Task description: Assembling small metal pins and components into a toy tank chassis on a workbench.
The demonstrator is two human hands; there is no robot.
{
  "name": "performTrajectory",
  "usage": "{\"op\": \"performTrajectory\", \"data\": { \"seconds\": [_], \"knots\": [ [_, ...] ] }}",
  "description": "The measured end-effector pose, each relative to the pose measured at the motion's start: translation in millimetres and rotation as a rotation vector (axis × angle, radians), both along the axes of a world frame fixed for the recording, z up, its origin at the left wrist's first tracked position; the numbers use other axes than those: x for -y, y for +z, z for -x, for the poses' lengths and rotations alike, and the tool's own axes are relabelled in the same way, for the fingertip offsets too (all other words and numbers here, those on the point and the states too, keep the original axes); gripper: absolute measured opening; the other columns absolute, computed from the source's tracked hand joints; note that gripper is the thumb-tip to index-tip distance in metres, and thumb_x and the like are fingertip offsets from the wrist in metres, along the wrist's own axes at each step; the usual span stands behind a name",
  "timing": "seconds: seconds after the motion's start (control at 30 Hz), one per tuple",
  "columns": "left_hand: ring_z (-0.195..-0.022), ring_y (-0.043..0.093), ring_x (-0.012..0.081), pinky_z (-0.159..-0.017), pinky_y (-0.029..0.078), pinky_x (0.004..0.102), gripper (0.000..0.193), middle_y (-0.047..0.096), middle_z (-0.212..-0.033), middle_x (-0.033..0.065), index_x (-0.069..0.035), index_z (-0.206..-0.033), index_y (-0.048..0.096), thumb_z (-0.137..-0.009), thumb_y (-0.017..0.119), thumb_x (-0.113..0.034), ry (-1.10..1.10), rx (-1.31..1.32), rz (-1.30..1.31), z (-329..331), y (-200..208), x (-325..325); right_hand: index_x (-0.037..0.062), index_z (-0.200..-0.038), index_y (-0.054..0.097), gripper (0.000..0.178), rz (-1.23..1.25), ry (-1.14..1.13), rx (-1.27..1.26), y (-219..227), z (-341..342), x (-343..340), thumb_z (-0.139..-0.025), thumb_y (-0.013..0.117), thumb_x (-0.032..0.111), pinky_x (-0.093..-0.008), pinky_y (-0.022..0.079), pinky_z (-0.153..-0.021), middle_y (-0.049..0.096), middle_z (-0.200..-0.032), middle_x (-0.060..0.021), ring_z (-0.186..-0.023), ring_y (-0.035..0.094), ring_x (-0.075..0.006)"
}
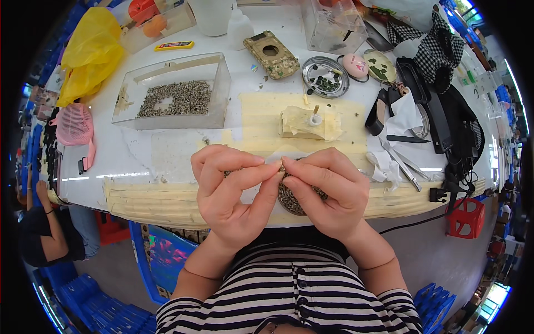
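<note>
So my left hand (pixel 233 195) and right hand (pixel 331 192) are both pinching some tiny piece (pixel 282 167), too small to ID, grey-brown granules (pixel 290 201) just below my fingertips (pixel 272 166).

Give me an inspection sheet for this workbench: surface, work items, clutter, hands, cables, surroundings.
Surface: white table, yellowish tape along the near edge.
Work items: round dish of small pieces, partly hidden by the hands; clear bin with similar-looking pieces.
Clutter: yellow bag, camouflage-patterned box, checkered cloth.
Hands: left hand and right hand meet at the fingertips; anything pinched there is too small to identify.
Cables: black cord at the right, below the table edge.
Surroundings: another person at left, red stool at right.
</note>
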State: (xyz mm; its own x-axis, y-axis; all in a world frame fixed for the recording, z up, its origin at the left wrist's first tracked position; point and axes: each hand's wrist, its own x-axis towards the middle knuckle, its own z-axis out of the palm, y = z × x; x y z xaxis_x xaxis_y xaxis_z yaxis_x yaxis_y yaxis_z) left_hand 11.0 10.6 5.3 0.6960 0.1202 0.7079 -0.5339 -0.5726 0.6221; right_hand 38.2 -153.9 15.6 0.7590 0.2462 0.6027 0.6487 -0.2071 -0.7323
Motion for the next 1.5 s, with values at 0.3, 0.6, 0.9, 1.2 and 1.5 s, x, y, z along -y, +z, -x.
{"op": "performTrajectory", "data": {
  "seconds": [0.3,0.6,0.9,1.2,1.5],
  "knots": [
    [-0.092,0.051,0.0221,-0.081,0.041,0.0334,0.028,0.065,-0.095,-0.0002,-0.016,-0.092,0.079,-0.067,0.084,-0.004,-0.043,-0.004,-0.065,3,5,1,-0.0005,-0.09,0.074,0.007,-0.49,0.32,-0.853,6,-2,10,-0.084,0.077,0.001,-0.0208,0.045,-0.06,0.065,-0.081,-0.0053,-0.069,0.059,-0.0072],
    [-0.092,0.053,0.0238,-0.082,0.042,0.0341,0.026,0.065,-0.092,0.001,-0.01,-0.091,0.075,-0.068,0.082,-0.001,-0.005,-0.047,-0.061,0,1,3,0.0038,-0.098,0.077,0.03,0.052,-0.027,0.196,2,-1,2,-0.068,0.082,-0.001,-0.0266,0.047,-0.056,0.065,-0.081,-0.0033,-0.067,0.061,-0.0165],
    [-0.091,0.053,0.0231,-0.08,0.042,0.0338,0.027,0.064,-0.091,0.0019,-0.01,-0.092,0.075,-0.069,0.081,0.002,-0.022,-0.022,0.011,-1,-1,2,0.0026,-0.104,0.077,0.032,-0.007,-0.008,0.033,-1,0,1,-0.073,0.081,-0.001,-0.0266,0.049,-0.057,0.069,-0.082,-0.0063,-0.067,0.063,-0.0166],
    [-0.09,0.051,0.0224,-0.079,0.042,0.0336,0.029,0.063,-0.093,0.0001,-0.012,-0.094,0.076,-0.069,0.082,0.001,-0.028,0.017,-0.007,1,0,2,0.0008,-0.104,0.077,0.022,-0.127,0.113,-0.241,1,-1,6,-0.082,0.077,0.0,-0.0229,0.051,-0.059,0.072,-0.084,-0.0094,-0.067,0.065,-0.012],
    [-0.091,0.051,0.0218,-0.082,0.041,0.0344,0.028,0.064,-0.095,-0.0012,-0.015,-0.094,0.078,-0.068,0.084,-0.004,-0.048,0.021,-0.061,1,3,1,-0.0013,-0.096,0.074,0.012,-0.417,0.293,-0.724,4,2,9,-0.085,0.076,0.0,-0.0221,0.048,-0.058,0.066,-0.08,-0.005,-0.065,0.061,-0.0079]
  ]
}}
